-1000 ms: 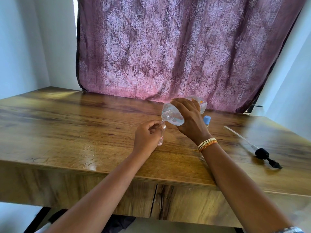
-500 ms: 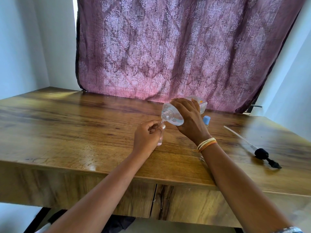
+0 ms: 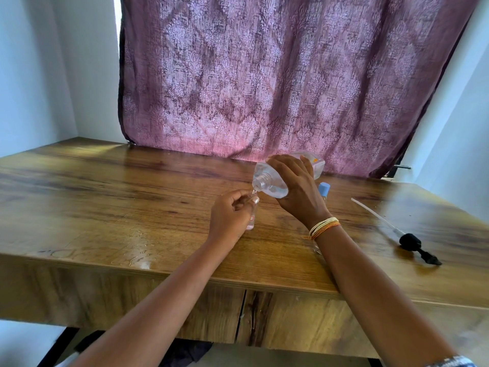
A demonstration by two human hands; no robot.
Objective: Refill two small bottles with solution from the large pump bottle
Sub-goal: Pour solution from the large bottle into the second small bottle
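Observation:
My right hand (image 3: 297, 189) grips the large clear bottle (image 3: 272, 181), tipped on its side with its open neck pointing down-left. The neck sits right over the mouth of a small clear bottle (image 3: 250, 221) that stands on the wooden table (image 3: 105, 197). My left hand (image 3: 229, 214) is wrapped around that small bottle and hides most of it. A second small bottle with a light blue cap (image 3: 324, 188) stands just behind my right hand, mostly hidden. The pump head with its long tube (image 3: 408, 241) lies on the table to the right.
A patterned purple curtain (image 3: 277, 75) hangs along the table's back edge. A wet patch (image 3: 137, 250) shines near the front edge at the left. White walls close in on both sides.
Almost nothing differs; both hands and both bottles hold the same pose, with the large bottle still tipped over the small one.

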